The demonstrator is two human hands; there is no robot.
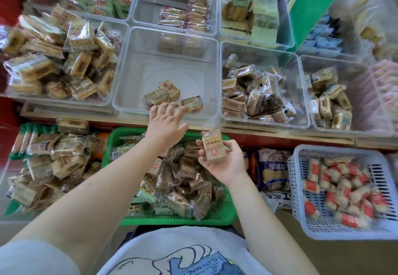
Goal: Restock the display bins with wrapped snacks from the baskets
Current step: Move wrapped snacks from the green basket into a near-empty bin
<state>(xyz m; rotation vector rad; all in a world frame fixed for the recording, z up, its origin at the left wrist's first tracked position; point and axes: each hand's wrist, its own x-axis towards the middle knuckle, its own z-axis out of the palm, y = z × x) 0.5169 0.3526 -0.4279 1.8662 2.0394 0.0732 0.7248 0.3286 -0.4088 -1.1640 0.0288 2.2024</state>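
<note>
— Where are we with this snack packet (212, 147)?

— We grip it in our right hand (221, 162), fingers curled round its sides, above the green basket (219, 218). Our left hand (165, 124) hangs with fingers spread and slack at the near rim of the clear bin (122, 102).

— How will it handle?

— Light, we judge, with slick crinkly film and a brittle biscuit inside; we take it by the edges.

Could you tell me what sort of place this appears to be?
Most likely a shop's bulk-snack display: rows of clear plastic bins hold loose wrapped snacks, with restocking baskets below, a green basket and a white basket.
</note>
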